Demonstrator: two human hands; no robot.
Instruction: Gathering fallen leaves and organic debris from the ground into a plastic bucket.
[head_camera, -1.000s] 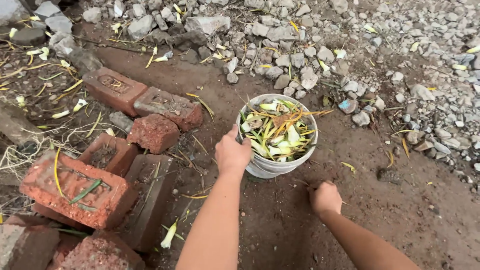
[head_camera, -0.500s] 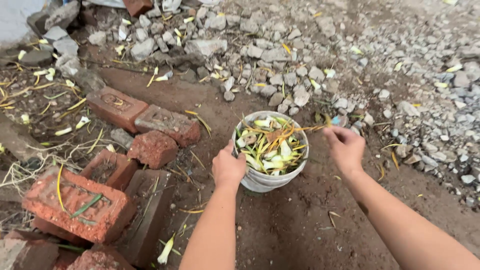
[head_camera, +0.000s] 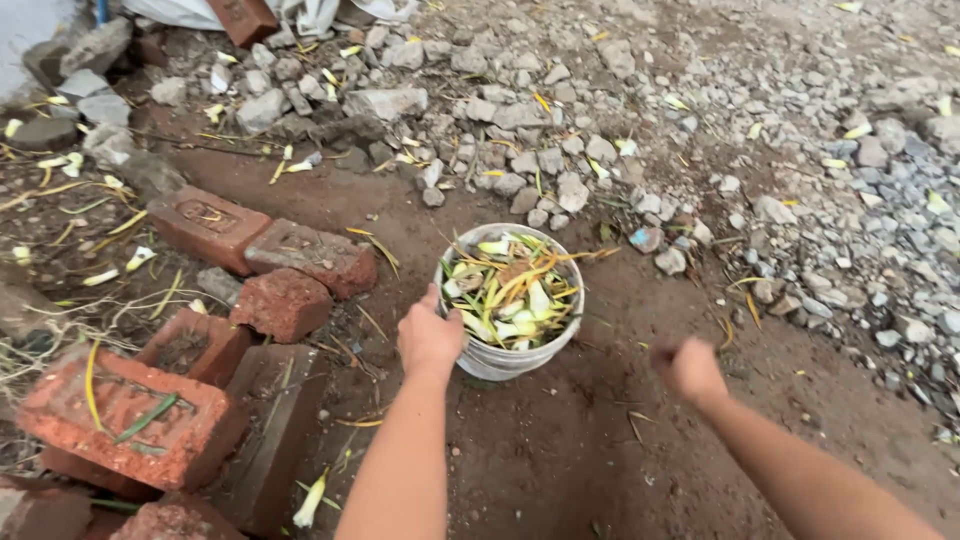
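1. The white bucket (head_camera: 510, 305) stood on the bare dirt ground (head_camera: 600, 450), between the red bricks (head_camera: 250, 290) and the grey rubble (head_camera: 620, 130), heaped with yellow-green leaves and petals (head_camera: 512, 290).
2. The left hand (head_camera: 430, 338) held the bucket's near rim, fingers curled over the edge, just as it had a second before.
3. The right hand (head_camera: 688, 368) had changed place: half a second earlier it hovered by the bucket's far-right rim, and now it had drawn back to the right, apart from the bucket, above the dirt.
4. That hand was blurred; its fingers looked loosely bunched, though I could not tell whether they pinched anything.
5. My reading: a handful had just gone in, and the hand was swinging out for more litter.
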